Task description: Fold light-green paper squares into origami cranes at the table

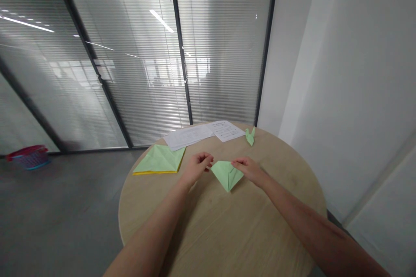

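Note:
A light green folded paper, shaped like a downward-pointing triangle, lies on the round wooden table. My left hand pinches its upper left corner with curled fingers. My right hand pinches the upper right corner. Both forearms reach in from the near edge of the table.
A stack of green and yellow square sheets lies to the left on the table. White printed sheets sit at the far edge, beside a small folded green paper figure. A red and blue basket stands on the floor far left. Glass partitions with blinds behind.

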Demonstrator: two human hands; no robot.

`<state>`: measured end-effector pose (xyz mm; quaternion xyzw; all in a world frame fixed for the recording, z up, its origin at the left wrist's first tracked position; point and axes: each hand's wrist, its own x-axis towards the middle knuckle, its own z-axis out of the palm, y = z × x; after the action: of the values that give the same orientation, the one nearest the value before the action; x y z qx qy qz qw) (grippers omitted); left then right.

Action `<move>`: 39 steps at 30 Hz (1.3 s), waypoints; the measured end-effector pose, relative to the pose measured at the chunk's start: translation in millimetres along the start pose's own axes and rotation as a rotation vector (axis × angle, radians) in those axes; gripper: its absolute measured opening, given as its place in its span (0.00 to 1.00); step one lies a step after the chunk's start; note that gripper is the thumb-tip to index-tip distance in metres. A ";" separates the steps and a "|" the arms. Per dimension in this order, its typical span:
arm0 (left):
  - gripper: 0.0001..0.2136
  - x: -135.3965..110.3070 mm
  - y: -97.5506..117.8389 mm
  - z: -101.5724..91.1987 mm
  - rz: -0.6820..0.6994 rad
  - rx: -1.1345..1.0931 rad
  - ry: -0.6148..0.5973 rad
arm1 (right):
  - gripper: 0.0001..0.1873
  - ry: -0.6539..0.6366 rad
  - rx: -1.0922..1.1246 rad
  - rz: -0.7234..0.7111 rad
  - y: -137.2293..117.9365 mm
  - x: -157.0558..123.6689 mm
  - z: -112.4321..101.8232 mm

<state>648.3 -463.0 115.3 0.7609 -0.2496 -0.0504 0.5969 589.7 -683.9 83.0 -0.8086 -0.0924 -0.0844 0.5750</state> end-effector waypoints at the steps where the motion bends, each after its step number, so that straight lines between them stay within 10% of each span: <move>1: 0.15 -0.7 0.5 2.2 -0.006 -0.012 -0.002 | 0.21 -0.016 0.005 -0.001 0.0 -0.4 1.2; 8: 0.16 -1.3 -10.3 19.2 0.005 0.138 -0.172 | 0.19 -0.043 0.034 -0.016 0.7 -1.6 10.4; 39: 0.17 -0.1 -12.1 22.5 0.031 0.259 -0.147 | 0.11 -0.064 0.045 0.033 3.2 0.1 4.0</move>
<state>643.6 -480.9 97.6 0.8219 -0.3088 -0.0641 0.4744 590.7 -681.1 78.8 -0.7992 -0.0993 -0.0471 0.5910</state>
